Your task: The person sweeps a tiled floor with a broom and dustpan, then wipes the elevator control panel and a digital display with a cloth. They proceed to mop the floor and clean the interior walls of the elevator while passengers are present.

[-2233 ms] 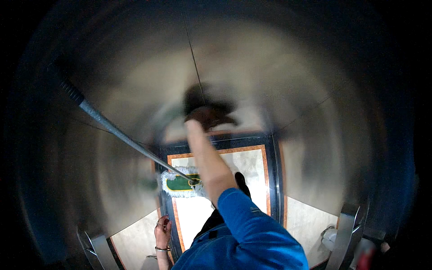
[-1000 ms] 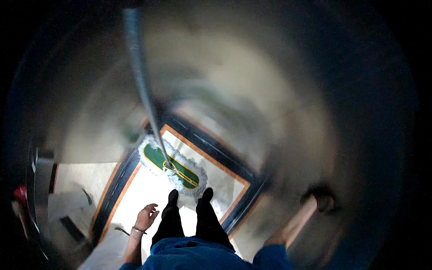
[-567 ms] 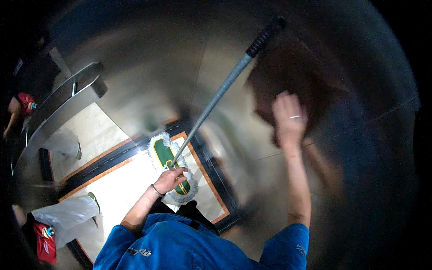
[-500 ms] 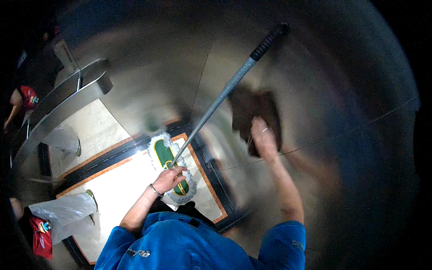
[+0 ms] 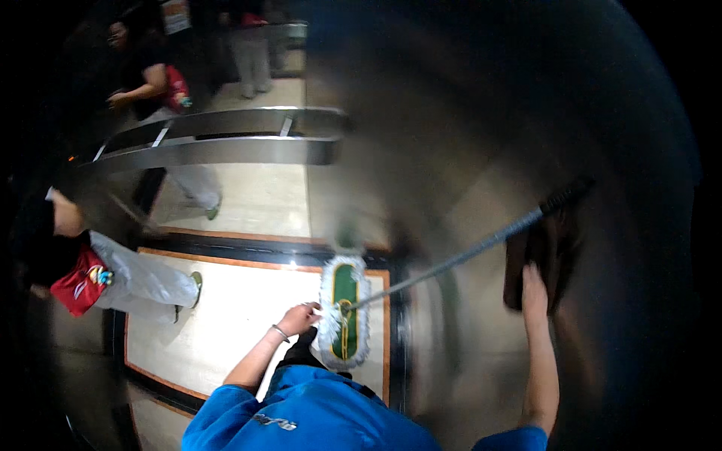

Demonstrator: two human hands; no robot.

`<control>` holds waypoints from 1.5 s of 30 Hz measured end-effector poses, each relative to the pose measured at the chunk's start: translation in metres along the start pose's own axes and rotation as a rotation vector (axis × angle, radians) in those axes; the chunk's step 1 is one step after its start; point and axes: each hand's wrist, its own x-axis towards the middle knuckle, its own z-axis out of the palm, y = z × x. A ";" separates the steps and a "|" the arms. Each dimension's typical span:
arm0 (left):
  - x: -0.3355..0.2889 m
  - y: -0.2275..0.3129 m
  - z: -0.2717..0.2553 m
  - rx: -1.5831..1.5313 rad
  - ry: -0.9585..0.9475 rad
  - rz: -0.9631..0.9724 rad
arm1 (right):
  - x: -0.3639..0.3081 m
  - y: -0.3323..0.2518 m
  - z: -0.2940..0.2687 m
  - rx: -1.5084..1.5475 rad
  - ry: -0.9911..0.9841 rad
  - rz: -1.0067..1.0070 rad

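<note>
My right hand (image 5: 535,292) presses a dark brown cloth (image 5: 517,270) flat against the shiny metal wall, arm stretched out to the right. My left hand (image 5: 300,319), with a band at its wrist, hangs in front of my body. Its fingers are loosely bent and apart, and I see nothing held in them. Just right of it in view is a flat dust mop (image 5: 345,282) with a green top and white fringe, on the floor near my feet. Its grey pole (image 5: 466,255) slants up to the right, ending in a black grip (image 5: 565,196) by the cloth.
A metal handrail (image 5: 226,150) runs along the mirror-like wall ahead. At left stands a person in light trousers (image 5: 143,274) with a red bag (image 5: 81,289); their reflection shows in the wall. The pale floor (image 5: 226,316) has an orange and black border.
My view has turned left, so the mop and cloth appear farther right and lower. My right hand, still on the cloth, has shifted along the wall. My left hand appears clear of the pole.
</note>
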 end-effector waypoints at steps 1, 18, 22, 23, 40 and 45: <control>-0.001 0.000 -0.001 -0.014 0.012 0.025 | -0.007 -0.014 0.002 0.026 -0.137 -0.012; -0.041 -0.036 -0.026 -0.107 0.022 -0.272 | -0.126 -0.120 0.086 0.597 -0.820 0.525; -0.005 -0.008 -0.005 -0.103 -0.078 -0.055 | -0.115 -0.144 0.069 0.895 -0.692 0.596; 0.004 0.000 0.002 -0.088 -0.067 0.018 | -0.117 -0.148 0.066 0.992 -0.666 0.634; 0.002 -0.013 0.002 -0.069 -0.143 0.063 | -0.011 -0.233 -0.014 2.273 -0.051 0.768; 0.014 -0.064 -0.051 -0.071 -0.083 0.053 | 0.112 -0.248 -0.050 1.987 0.023 0.562</control>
